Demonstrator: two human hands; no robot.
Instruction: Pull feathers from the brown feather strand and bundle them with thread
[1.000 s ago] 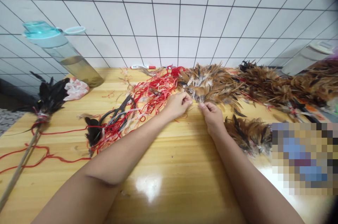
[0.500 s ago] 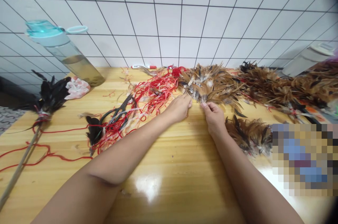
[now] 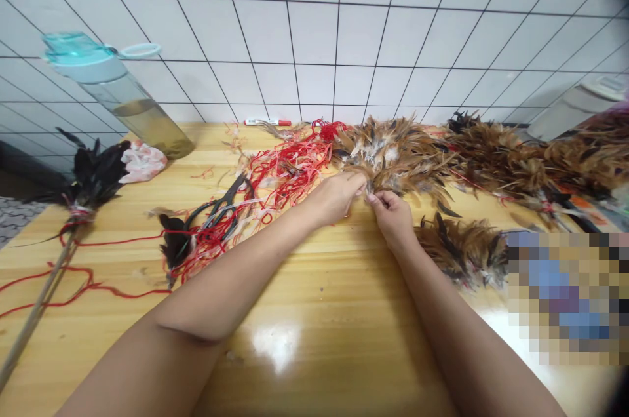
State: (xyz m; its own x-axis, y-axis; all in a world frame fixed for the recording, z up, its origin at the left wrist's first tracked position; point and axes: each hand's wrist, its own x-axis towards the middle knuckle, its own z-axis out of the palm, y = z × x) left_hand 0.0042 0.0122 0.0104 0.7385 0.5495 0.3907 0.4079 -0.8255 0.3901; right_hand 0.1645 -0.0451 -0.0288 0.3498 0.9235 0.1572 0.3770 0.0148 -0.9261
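Tightly: left hand (image 3: 334, 198), right hand (image 3: 392, 220) pinching brown feather bunch (image 3: 400, 164); grips nearly shut.

Left hand (image 3: 331, 198) and right hand (image 3: 392, 220) pinching brown-and-black speckled chicken feathers (image 3: 398, 161) close together, just beside tangled red string (image 3: 289, 171), on a honey-yellow wooden tabletop (image 3: 314, 286).

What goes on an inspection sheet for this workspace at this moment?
Surface: glossy yellow wooden table.
Job's things: brown feathers in bunches; tangled red string.
Clutter: dark scissors among the string; black feathers on a wooden stick; water bottle; crumpled plastic bag; marker.
Hands: left hand and right hand both pinch the brown feathers.
Cables: nothing seen.
Surroundings: white tiled wall; pixelated patch at lower right.
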